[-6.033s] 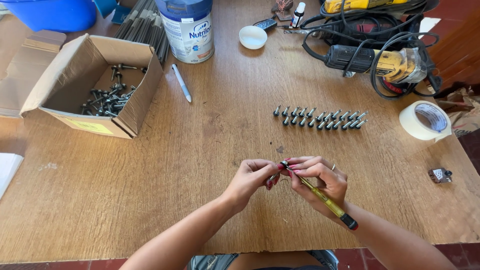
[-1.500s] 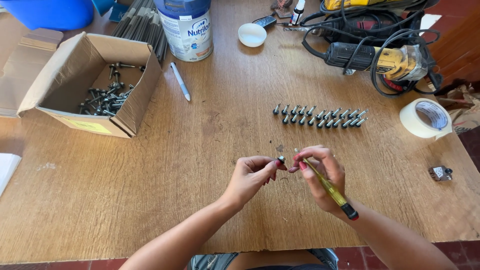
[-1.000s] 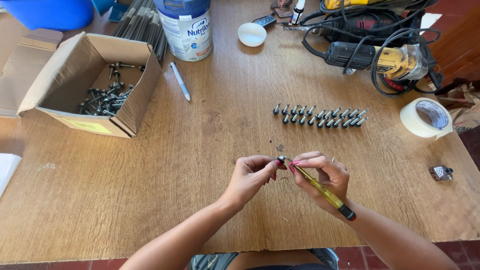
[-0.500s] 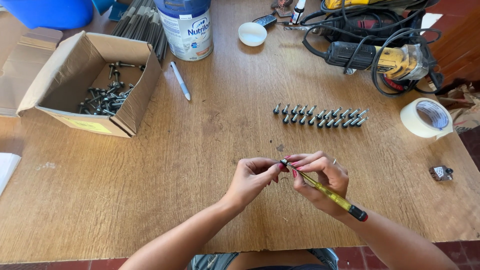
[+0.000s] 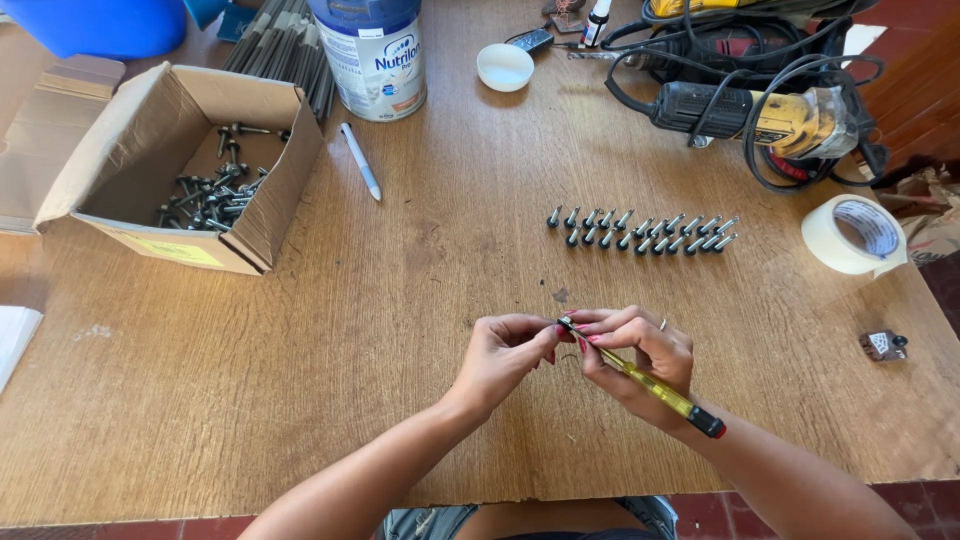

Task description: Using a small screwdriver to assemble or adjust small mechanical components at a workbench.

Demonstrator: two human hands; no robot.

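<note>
Nearest, both hands meet over the grainy wooden tabletop (image 5: 300, 400): the left hand (image 5: 500, 355) pinches a small screw (image 5: 566, 322), the right hand (image 5: 635, 360) grips a slim yellow screwdriver (image 5: 655, 385). Beyond lie rowed metal screws (image 5: 640, 232), then a cardboard box (image 5: 170, 160).

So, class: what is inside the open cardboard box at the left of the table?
The cardboard box holds a loose heap of dark screws. Its near wall hides part of the floor.

Yellow screwdriver (image 5: 652, 386), black cap; white tape roll (image 5: 851, 233); brown cardboard box (image 5: 150, 140); white pen (image 5: 361, 175).
</note>
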